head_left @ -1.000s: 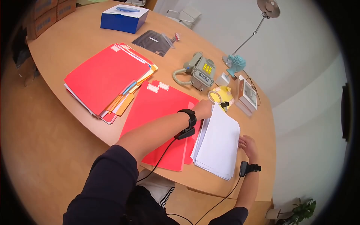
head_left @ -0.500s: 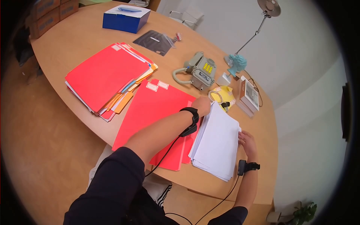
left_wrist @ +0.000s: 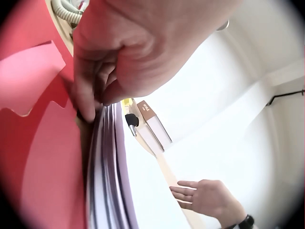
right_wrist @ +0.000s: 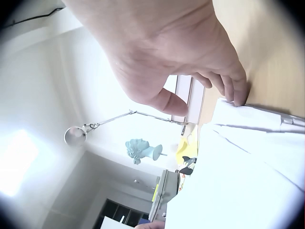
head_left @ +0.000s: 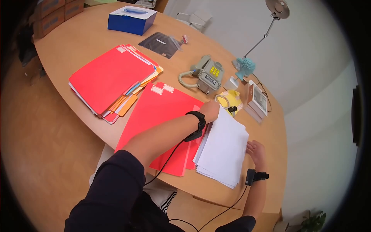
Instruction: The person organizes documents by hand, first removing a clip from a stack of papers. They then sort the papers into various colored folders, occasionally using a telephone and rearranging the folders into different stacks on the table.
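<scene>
A thick stack of white paper (head_left: 223, 149) lies at the table's near side, its sheets slightly uneven along the edges. My left hand (head_left: 210, 111) grips it at the far left corner; in the left wrist view its curled fingers (left_wrist: 86, 102) sit at the end of the sheets. Over on the other side, my right hand (head_left: 256, 152) has its fingers extended, the fingertips (right_wrist: 240, 95) right at the stack's right edge. Red folders (head_left: 162, 112) with white labels lie under my left forearm, beside the paper.
Another pile of red folders (head_left: 112, 77) with coloured tabs lies to the left. Beyond the paper are a telephone (head_left: 206, 73), a yellow sheet (head_left: 233, 98), thick books (head_left: 256, 101), a teal bust (head_left: 245, 66) and a desk lamp (head_left: 277, 8). A blue box (head_left: 131, 22) stands farther back.
Both hands stay at the paper stack, with only slight shifts. The right fingers moved in a little and then back out along its right edge.
</scene>
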A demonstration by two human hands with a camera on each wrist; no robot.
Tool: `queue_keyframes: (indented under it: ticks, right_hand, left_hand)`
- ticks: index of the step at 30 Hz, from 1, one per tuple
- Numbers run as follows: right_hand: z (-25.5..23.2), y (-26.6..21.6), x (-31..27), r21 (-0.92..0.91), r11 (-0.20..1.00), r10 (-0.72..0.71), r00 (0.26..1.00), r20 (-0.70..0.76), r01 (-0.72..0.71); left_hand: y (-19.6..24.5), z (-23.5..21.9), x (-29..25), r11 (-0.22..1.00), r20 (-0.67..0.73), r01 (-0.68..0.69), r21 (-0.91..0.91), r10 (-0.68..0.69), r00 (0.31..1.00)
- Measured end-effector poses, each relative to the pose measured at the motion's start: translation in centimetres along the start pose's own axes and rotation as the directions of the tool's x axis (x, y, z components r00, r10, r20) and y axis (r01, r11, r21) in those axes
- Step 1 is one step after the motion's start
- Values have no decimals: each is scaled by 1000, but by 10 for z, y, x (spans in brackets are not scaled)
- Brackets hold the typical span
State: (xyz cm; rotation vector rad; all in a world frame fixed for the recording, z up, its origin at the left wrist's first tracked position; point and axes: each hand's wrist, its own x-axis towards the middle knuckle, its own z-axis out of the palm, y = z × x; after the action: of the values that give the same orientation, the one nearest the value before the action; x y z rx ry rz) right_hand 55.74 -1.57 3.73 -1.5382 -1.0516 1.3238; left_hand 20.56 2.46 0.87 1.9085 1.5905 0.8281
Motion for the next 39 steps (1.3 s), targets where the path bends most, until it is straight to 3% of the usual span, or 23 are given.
queue_keyframes:
  ticks: [2,4,5,7,8,10,13,15,17,19,22,24,25,27,28,29,30,33,34,36,39]
  right_hand:
    - [18,-5,-11,-32,999,-38,999,4,38]
    - [19,-4,-9,-67,995,-71,997,11,72]
    - [18,1,0,-97,990,-96,991,88,104]
    - [19,6,12,-122,983,-118,979,168,139]
    - [18,8,15,-134,979,-132,979,156,154]
    - [22,5,11,-143,975,-149,978,145,169]
    - [11,6,11,-164,974,-136,981,135,158]
    - [-10,17,29,-263,951,-143,986,82,160]
    - [6,9,10,-164,979,-107,989,107,124]
    - [19,5,2,-65,995,-68,990,125,77]
    - [21,11,2,-22,996,-76,973,219,82]
    - [21,12,4,-152,965,-171,953,250,213]
    - [20,11,3,-150,966,-171,953,250,212]
    - [20,7,-2,-310,927,-124,954,274,209]
    - [16,10,0,-306,930,-109,948,298,203]
    - [14,14,1,-364,908,-122,961,247,209]
    - [15,20,3,-420,882,-137,969,204,213]
    - [25,14,-12,-487,849,-87,963,256,206]
    - [25,16,-14,-539,809,-100,959,266,234]
    - [27,22,-6,-572,779,-100,952,290,256]
    - [12,32,-1,-574,775,-124,954,272,265]
  left_hand:
    - [-4,15,7,997,-36,-39,60,41,999]
    - [-1,21,8,985,-181,-120,123,141,973]
    - [0,22,10,985,-181,-120,122,141,973]
    - [8,11,6,1000,17,26,-14,-25,1000]
    - [7,8,4,1000,17,27,-14,-27,999]
    - [0,7,3,954,129,110,-280,-76,989]
    - [-1,-9,-7,951,134,66,-301,-27,991]
    - [16,-26,-22,965,191,115,-234,-70,979]
    - [29,-32,-32,973,253,161,-162,-117,960]
    - [45,-28,-38,991,429,131,-14,-112,896]
    - [57,-23,-39,994,502,97,45,-106,858]
    - [62,-17,-33,995,577,5,95,-59,815]
    - [61,-13,-33,995,578,5,98,-61,814]
    - [55,-9,-40,998,467,54,21,-57,882]
    - [52,-7,-41,1000,441,29,-1,-25,897]
    - [48,-6,-42,1000,412,14,-17,-6,911]
    - [44,-6,-44,1000,410,-12,-15,17,912]
    - [37,-18,-52,994,368,-56,-99,89,926]
    - [29,-27,-59,996,367,-30,-82,59,928]
    - [11,-47,-75,923,236,-351,158,310,921]
    - [1,-126,-120,928,240,-232,291,164,957]
